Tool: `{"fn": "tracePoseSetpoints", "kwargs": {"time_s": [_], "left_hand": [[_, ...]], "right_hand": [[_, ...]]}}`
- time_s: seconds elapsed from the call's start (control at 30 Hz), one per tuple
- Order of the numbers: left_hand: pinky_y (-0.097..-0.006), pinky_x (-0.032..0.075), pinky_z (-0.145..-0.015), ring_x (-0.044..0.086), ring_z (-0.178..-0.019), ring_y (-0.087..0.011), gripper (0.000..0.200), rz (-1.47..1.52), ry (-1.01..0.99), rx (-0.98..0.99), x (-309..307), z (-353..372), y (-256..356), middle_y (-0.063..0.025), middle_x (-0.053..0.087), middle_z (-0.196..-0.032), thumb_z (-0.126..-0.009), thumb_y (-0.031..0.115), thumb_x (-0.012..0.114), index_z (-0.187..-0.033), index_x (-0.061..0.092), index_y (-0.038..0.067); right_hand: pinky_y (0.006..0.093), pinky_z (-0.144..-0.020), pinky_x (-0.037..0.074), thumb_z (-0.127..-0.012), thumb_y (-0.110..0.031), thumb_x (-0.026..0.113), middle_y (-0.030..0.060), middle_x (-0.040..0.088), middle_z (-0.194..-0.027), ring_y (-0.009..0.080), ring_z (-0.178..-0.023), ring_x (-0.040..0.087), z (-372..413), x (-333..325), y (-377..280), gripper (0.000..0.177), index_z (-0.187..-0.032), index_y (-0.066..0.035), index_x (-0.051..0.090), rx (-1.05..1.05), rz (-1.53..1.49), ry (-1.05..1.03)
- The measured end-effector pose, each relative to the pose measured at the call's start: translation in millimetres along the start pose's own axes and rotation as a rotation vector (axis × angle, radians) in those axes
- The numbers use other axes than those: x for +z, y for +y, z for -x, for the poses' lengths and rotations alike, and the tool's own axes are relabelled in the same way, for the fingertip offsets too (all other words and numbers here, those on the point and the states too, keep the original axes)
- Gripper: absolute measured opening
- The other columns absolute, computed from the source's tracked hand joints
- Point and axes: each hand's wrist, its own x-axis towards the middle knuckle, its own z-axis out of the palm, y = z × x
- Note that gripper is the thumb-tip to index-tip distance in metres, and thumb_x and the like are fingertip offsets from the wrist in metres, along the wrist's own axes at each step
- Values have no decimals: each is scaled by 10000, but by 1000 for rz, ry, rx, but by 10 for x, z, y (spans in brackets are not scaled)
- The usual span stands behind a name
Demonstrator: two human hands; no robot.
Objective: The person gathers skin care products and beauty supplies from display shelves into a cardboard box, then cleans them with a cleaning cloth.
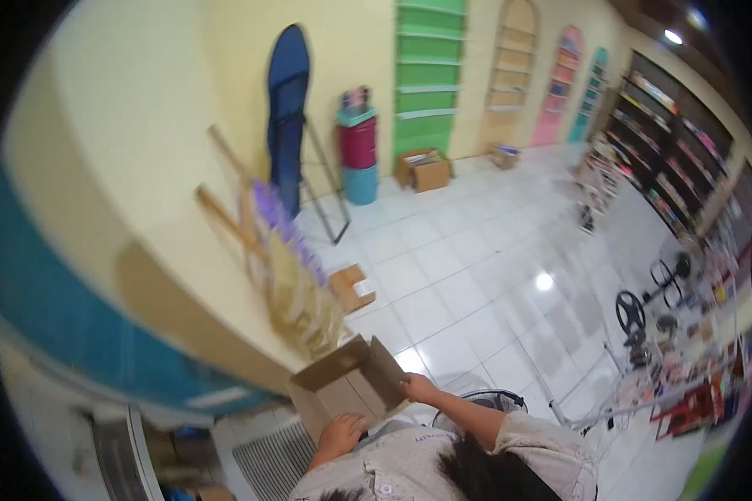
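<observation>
An open-topped cardboard box [324,409] is held in front of my body, tilted so that its inner walls and the seam across its bottom show. My right hand [419,388] grips the rim of the box's right wall, fingers closed on the edge. At the near side, my left hand [342,432] has its fingers bent over the near edge of the box; part of the palm and thumb is hidden.
Left of the box stands a cream wall, with long wrapped rolls [297,280] leaning there. A small carton [353,288] lies on the white tile floor. A folded ironing board [288,117] and stacked bins [359,159] stand behind. A fan [501,401] and white frame [602,409] are at right.
</observation>
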Motion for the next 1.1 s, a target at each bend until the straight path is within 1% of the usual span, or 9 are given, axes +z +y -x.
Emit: {"fn": "tracePoseSetpoints", "kwargs": {"time_s": [0.07,0.17,0.2,0.3,0.43,0.57,0.67,0.9,1.1], "left_hand": [[-653,163,-1050,174,-1382,-394,382,-324,175,239,-413,-22,-236,-155,336,-1444,-808,285,635,-1138,622,94],[-652,129,-1057,137,-1376,-441,424,-640,423,265,-690,-1033,725,-220,294,-1445,-793,252,628,-1174,588,69],[-654,103,-1059,89,-1378,-469,636,-649,369,220,-624,-1180,738,-287,167,-1471,-752,243,657,-1329,449,71],[-682,95,-1041,58,-1387,-463,888,-429,399,137,-571,-1801,1158,-316,52,-1482,-704,219,695,-1451,231,99],[-473,139,-1126,50,-1384,-473,992,17,450,212,-380,-3187,1124,-347,0,-1471,-679,126,654,-1467,60,26],[-400,431,-913,531,-1123,-331,540,639,-178,-192,-376,-4391,1664,-246,544,-1212,-786,134,540,-1283,441,-51],[-374,479,-761,619,-868,-248,329,262,-40,-65,-351,-5243,2056,-137,655,-978,-845,158,514,-1103,578,-37],[-353,482,-742,626,-816,-234,332,355,-79,64,-601,-6863,3530,-150,671,-933,-914,253,538,-1069,605,-32],[-368,480,-769,644,-829,-282,484,119,22,157,-469,-8078,4435,-204,673,-878,-934,389,496,-981,636,-72]], "right_hand": [[406,-652,568,-917,-251,532,186,655,-930,277,-636,662,69,128,-36,354,-1151,15,547,61,-91,-41],[367,-628,572,-917,-233,530,164,652,-944,249,-707,665,-124,-1031,415,343,-1142,25,549,217,-212,118],[361,-625,574,-915,-230,534,157,651,-945,244,-726,664,35,-1083,646,340,-1140,25,551,246,-283,163],[346,-624,573,-910,-223,546,139,651,-951,229,-786,657,145,-1424,984,333,-1132,25,561,322,-502,328],[336,-624,557,-905,-213,560,131,653,-959,211,-822,640,78,-1952,1019,328,-1134,20,576,365,-715,563],[328,-687,524,-897,-221,574,115,654,-953,189,-840,617,-403,-2638,1498,325,-1113,22,592,437,-796,588],[339,-710,522,-890,-256,571,86,648,-919,175,-829,613,-849,-3413,1816,326,-1075,11,599,403,-577,610],[327,-614,545,-897,-283,558,81,653,-892,172,-735,631,-1509,-5173,1884,347,-1124,-23,589,283,-836,770],[320,-581,519,-923,-460,474,125,645,-746,182,-610,627,-2131,-6354,2166,493,-1025,-5,634,392,-550,846]]}}
